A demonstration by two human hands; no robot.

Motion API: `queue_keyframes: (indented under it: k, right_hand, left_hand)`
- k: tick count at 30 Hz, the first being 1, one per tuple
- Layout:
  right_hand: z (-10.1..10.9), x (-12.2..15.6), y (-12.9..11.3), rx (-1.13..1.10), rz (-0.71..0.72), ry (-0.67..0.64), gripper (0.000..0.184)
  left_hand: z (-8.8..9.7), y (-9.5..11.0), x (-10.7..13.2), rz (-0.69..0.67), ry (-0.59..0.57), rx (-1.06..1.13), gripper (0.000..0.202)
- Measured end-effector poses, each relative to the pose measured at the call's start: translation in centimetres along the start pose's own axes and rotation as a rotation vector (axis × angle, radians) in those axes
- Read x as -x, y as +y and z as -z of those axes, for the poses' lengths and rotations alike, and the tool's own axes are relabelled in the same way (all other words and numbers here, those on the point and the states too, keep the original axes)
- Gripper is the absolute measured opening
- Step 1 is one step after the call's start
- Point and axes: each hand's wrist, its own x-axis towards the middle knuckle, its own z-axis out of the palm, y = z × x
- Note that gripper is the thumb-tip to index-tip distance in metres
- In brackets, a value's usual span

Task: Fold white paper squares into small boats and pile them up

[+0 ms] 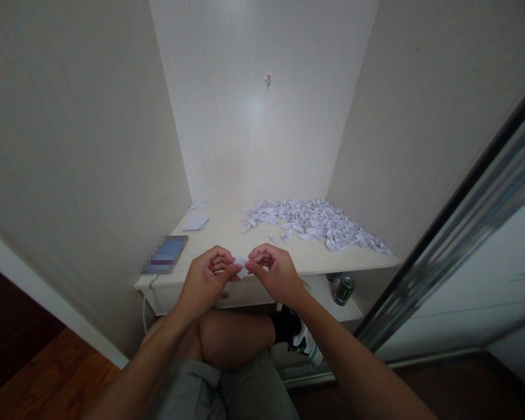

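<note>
Between my two hands, just above the front edge of the white shelf [225, 233], is a small piece of white paper [241, 269]. My left hand [210, 271] pinches its left side between thumb and fingers. On the opposite side my right hand [273, 268] grips it the same way. Beyond my hands, a wide heap of small folded white papers [310, 219] spreads over the right and back of the shelf. A short stack of flat paper sheets [195, 223] lies at the back left.
A phone [168, 254] with a white cable [145, 303] lies at the shelf's left edge. Underneath, on a lower shelf, stands a dark can [344, 290]. Side walls close in the shelf, and my crossed legs [240, 338] are below it.
</note>
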Motion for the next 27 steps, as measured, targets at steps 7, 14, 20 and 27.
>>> queue_keyframes:
  k: [7,14,20,27]
  right_hand:
    - [0.03,0.37,0.62,0.127,0.204,-0.032,0.007]
    - [0.46,0.58,0.23,0.329,0.397,-0.080,0.015]
    - [0.21,0.56,0.41,0.422,0.455,-0.067,0.019]
    - [-0.35,0.69,0.13,0.437,0.470,0.001,0.017]
  left_hand:
    - [0.38,-0.71,0.32,0.046,-0.028,-0.084,0.024]
    - [0.73,-0.35,0.71,0.039,0.001,-0.106,0.027]
    - [0.49,-0.63,0.71,-0.015,0.025,-0.135,0.027]
    - [0.20,0.26,0.72,-0.122,0.122,-0.153,0.017]
